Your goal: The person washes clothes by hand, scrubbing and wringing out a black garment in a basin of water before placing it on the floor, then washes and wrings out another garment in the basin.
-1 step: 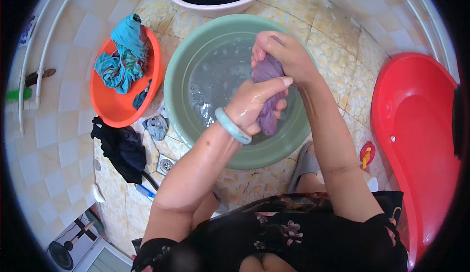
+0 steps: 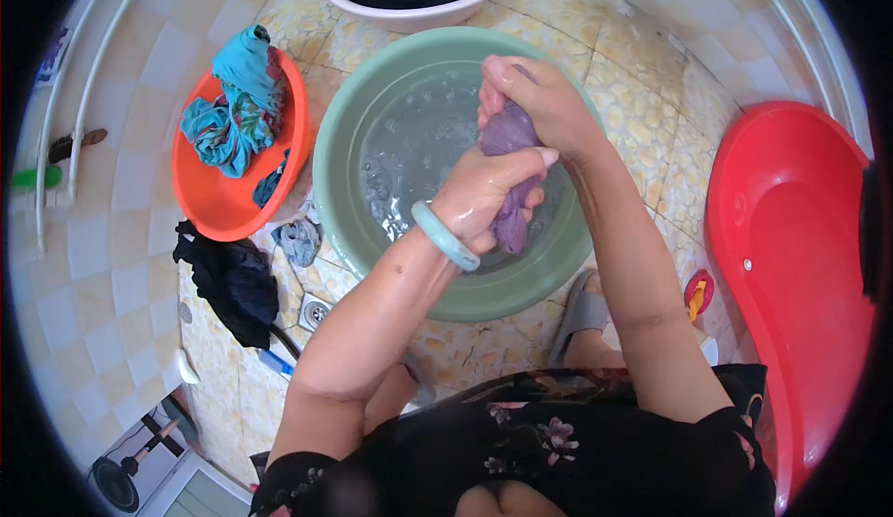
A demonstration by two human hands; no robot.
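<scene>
A wet purple cloth, twisted into a roll, is gripped by both hands above a large green basin. My left hand, with a pale green bangle at its wrist, is closed round the cloth's lower part. Farther up, my right hand is wrapped round its upper end, palm and fingers partly hiding it. Greyish, bubbly water fills the basin beneath them. The cloth's lower end hangs out below my left fingers.
An orange basin with turquoise patterned clothes stands at left. Black clothing and a grey cloth lie beside a floor drain. A pink basin holds black fabric at the far side; a red tub is at right.
Hardly anything differs: both hands keep their hold on the purple cloth, and the view has shifted very slightly.
</scene>
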